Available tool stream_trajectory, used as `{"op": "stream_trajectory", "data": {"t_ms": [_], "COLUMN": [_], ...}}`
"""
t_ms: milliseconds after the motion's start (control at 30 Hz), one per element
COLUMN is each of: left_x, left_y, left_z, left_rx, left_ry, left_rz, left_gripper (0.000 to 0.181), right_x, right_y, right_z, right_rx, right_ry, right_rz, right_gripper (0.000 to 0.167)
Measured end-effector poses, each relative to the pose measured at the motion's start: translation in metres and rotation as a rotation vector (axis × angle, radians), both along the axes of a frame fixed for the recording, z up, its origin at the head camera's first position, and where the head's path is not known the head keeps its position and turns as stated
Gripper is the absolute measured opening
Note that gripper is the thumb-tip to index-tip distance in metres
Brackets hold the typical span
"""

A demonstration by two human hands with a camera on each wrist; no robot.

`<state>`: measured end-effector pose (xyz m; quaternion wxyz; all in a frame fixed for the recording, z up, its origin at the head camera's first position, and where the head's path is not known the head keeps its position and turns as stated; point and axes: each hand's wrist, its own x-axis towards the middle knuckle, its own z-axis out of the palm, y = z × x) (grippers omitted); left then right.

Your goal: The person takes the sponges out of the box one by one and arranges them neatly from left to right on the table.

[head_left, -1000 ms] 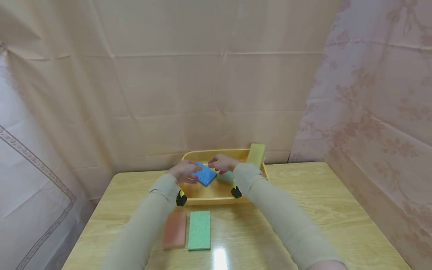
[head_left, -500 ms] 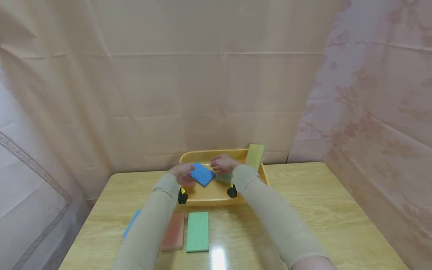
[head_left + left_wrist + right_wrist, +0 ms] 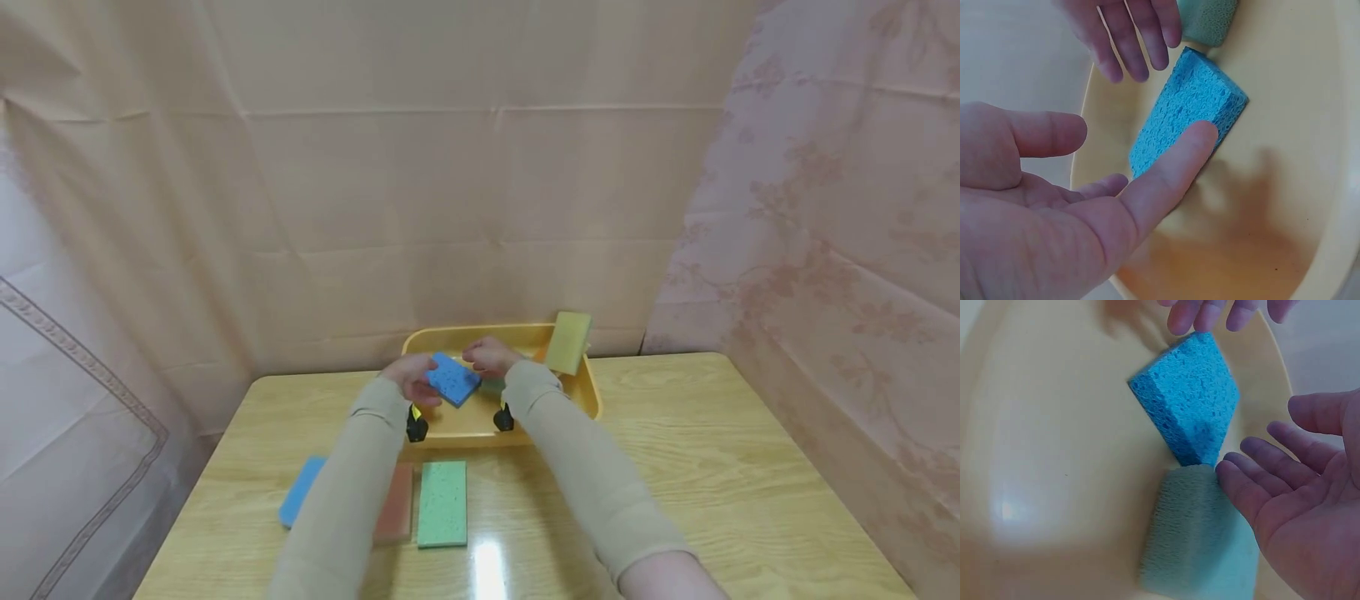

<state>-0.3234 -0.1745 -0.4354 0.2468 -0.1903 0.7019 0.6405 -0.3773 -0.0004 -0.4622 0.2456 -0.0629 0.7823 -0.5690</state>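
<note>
A blue sponge [image 3: 453,380] lies in the yellow tub [image 3: 465,441], its corner close to a pale green sponge [image 3: 1200,531]. My left hand [image 3: 412,379] is at the blue sponge's left, fingers extended and apart; in the left wrist view its index finger [image 3: 1175,165] overlaps the sponge, and I cannot tell whether it touches. At the other side is my right hand [image 3: 491,357], palm showing and fingers loosely bent in the right wrist view. Its fingertips [image 3: 1227,472] are beside the pale green sponge's edge. Neither hand grips anything.
A yellow sponge [image 3: 568,342] leans over the tub's back right corner, with something orange [image 3: 540,354] beside it. In front on the wooden table [image 3: 720,467] lie a green sponge [image 3: 442,504], a reddish sponge [image 3: 395,504] and a blue sponge [image 3: 302,492], partly behind the left sleeve.
My left hand's fingers have drawn back from over the blue sponge to its left side. The left forearm has shifted right, uncovering the blue sponge on the table. The right forearm has swung slightly left.
</note>
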Motion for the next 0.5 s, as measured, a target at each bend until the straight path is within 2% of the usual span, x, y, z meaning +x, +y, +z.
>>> {"op": "stream_trajectory", "data": {"t_ms": [167,400,500], "left_x": [0.003,0.006,0.006], "left_y": [0.002,0.001,0.001], "left_z": [-0.002,-0.008,-0.012], "left_rx": [0.002,-0.006,-0.011], "left_ry": [-0.016,-0.005,-0.004], "left_rz": [-0.01,0.001,-0.005], "left_gripper": [0.051,0.051,0.051], "right_x": [0.003,0.01,0.01], "right_y": [-0.002,-0.004,-0.005], "right_z": [-0.007,-0.006,-0.007], "right_rx": [0.034,0.039,0.089], "right_ry": [0.02,0.024,0.046], "right_rz": [0.003,0.014,0.031], "right_gripper": [0.042,0.043,0.04]}}
